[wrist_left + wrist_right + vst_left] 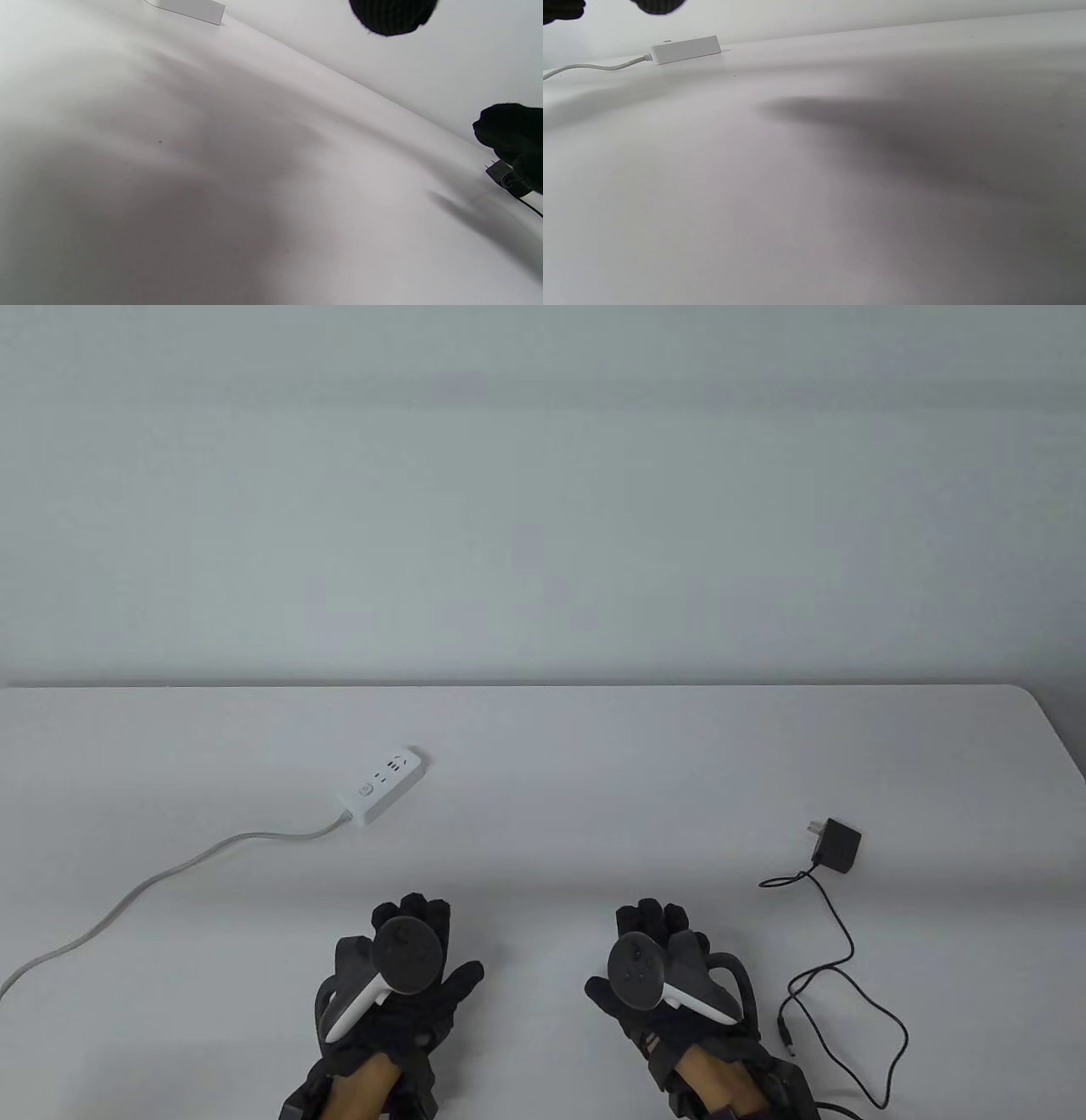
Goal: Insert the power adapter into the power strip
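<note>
White table (594,780), pale wall behind. Power strip (382,785) far left, sockets up, unoccupied. Power adapter (836,845) far right, lying loose — prongs bare. Left hand (399,976), right hand (657,976): flat, fingers apart, holding nothing. Progress: 0 steps done — pickup and insertion remain.

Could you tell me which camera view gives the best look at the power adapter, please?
The table view: the black power adapter lies whole on the table, prongs pointing left, its thin cable trailing toward the near edge. The left wrist view catches only a corner with prongs behind dark fingers. The right wrist view misses it entirely.
</note>
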The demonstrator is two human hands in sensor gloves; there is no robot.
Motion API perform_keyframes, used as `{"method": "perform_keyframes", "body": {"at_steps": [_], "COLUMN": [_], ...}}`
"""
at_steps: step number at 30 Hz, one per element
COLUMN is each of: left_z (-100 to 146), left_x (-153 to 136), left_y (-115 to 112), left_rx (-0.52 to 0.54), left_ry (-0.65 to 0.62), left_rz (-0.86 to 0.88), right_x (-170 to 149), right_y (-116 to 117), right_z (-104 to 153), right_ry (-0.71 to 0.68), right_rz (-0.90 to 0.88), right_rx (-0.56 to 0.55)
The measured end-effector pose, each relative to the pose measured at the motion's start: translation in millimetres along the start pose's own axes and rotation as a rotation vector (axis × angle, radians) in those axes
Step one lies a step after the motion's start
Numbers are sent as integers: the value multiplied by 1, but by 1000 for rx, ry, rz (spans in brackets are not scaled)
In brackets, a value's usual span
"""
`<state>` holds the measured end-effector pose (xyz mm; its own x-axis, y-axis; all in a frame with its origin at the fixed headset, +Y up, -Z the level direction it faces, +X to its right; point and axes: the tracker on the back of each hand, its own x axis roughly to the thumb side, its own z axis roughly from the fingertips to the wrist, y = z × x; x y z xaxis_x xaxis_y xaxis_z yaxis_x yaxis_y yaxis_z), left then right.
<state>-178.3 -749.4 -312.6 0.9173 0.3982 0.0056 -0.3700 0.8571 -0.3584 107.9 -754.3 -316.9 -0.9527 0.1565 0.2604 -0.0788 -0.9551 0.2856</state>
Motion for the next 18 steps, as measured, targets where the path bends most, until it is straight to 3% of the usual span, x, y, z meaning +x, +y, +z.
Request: {"method": "perform_keyframes", "body": {"at_steps": [18], "left_z": [1], "left_x": [4], "left_y": [-2], "left_rx": [-18], "left_ry": [-18], "left_rz": [-20], "right_x": [3], "right_y": [2], "right_z": [0], "right_ry": [-5], "right_rz": [9], "right_rx": [5]}}
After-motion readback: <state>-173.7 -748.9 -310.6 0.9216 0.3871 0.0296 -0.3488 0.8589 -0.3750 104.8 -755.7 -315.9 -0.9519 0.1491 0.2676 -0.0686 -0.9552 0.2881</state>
